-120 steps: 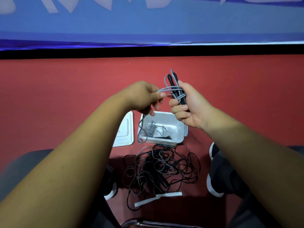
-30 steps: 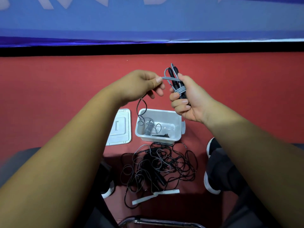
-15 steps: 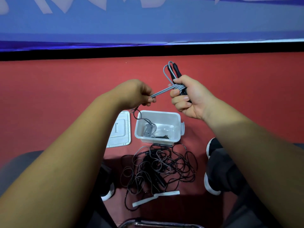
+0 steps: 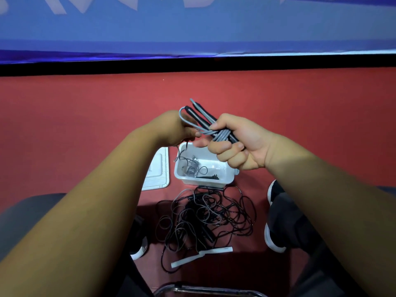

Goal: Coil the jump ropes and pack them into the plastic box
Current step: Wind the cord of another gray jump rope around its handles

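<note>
My right hand (image 4: 240, 144) grips a grey jump rope (image 4: 215, 133) by its two dark handles, with grey cord wound several times around them. My left hand (image 4: 171, 129) pinches the loose grey cord just left of the handles. The cord's tail hangs down from it into the clear plastic box (image 4: 222, 179) on the red floor below my hands. A small coiled rope and a dark piece lie inside the box. A tangled pile of black and grey jump ropes (image 4: 205, 217) lies on the floor in front of the box.
The box's white lid (image 4: 157, 170) lies flat to the left of the box. Two white handles (image 4: 201, 256) stick out at the near edge of the pile. My shoes (image 4: 272, 236) flank the pile. A metal chair bar (image 4: 205, 290) crosses the bottom edge.
My left hand has moved in close to the handles, carrying the cord around them. My right hand has tilted the handles further to the left. The hanging tail is shorter.
</note>
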{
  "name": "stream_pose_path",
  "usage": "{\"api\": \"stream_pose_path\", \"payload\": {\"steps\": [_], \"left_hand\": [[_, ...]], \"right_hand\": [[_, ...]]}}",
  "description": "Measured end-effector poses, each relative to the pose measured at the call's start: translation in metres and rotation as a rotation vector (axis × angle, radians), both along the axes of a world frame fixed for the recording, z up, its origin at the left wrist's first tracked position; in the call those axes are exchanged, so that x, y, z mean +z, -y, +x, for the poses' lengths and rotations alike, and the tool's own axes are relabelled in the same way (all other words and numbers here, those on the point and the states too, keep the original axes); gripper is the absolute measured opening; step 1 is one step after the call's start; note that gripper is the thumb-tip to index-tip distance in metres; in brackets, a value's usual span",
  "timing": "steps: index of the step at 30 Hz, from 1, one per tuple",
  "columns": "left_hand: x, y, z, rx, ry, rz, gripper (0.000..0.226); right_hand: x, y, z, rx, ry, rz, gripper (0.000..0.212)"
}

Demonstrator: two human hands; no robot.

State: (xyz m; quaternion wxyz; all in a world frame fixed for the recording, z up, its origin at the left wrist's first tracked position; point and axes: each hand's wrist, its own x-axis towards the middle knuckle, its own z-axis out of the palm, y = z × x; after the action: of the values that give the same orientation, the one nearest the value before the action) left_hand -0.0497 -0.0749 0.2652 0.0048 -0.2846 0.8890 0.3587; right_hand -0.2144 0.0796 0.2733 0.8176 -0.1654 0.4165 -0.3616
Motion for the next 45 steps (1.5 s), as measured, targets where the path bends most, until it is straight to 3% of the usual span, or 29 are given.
{"api": "stream_pose_path", "payload": {"steps": [2,5,8,12,17,22,25,29,33,37,41,45], "left_hand": [[0.0,-0.001,-0.001,-0.056,-0.023,0.058,0.028],[0.003,0.0,0.005,-0.112,-0.01,0.074,0.017],[0.01,-0.006,0.01,-0.15,-0.112,0.258,0.029],[0.012,-0.008,0.008,-0.182,-0.175,0.402,0.03],[0.009,0.0,0.0,-0.116,-0.225,0.431,0.012],[0.014,0.001,-0.002,-0.062,-0.242,0.423,0.013],[0.019,0.004,-0.002,-0.057,-0.236,0.335,0.014],[0.029,0.0,-0.004,-0.076,-0.236,0.194,0.016],[0.043,-0.002,-0.002,-0.111,-0.25,-0.054,0.019],[0.041,0.005,0.004,-0.197,-0.137,-0.35,0.035],[0.037,0.006,0.003,-0.082,-0.005,-0.353,0.03],[0.029,0.001,0.001,0.013,0.063,-0.295,0.012]], "right_hand": [[-0.006,-0.002,0.001,0.099,0.117,-0.023,0.058],[-0.012,-0.003,0.001,0.263,0.325,-0.073,0.068],[-0.015,-0.004,0.003,0.349,0.389,-0.047,0.085],[-0.017,-0.007,0.008,0.355,0.415,-0.051,0.031],[-0.018,-0.009,0.014,0.388,0.252,-0.023,0.02],[-0.022,-0.007,0.02,0.386,0.031,0.054,0.008],[-0.027,-0.005,0.016,0.327,-0.058,0.115,0.006],[-0.029,-0.001,0.012,0.215,-0.143,0.172,0.024],[-0.031,0.005,0.009,0.034,-0.195,0.214,0.012],[-0.033,0.01,0.003,-0.228,-0.216,0.196,0.008],[-0.027,0.013,0.001,-0.36,-0.155,0.112,0.016],[-0.019,0.015,0.006,-0.404,-0.151,0.029,0.051]]}}
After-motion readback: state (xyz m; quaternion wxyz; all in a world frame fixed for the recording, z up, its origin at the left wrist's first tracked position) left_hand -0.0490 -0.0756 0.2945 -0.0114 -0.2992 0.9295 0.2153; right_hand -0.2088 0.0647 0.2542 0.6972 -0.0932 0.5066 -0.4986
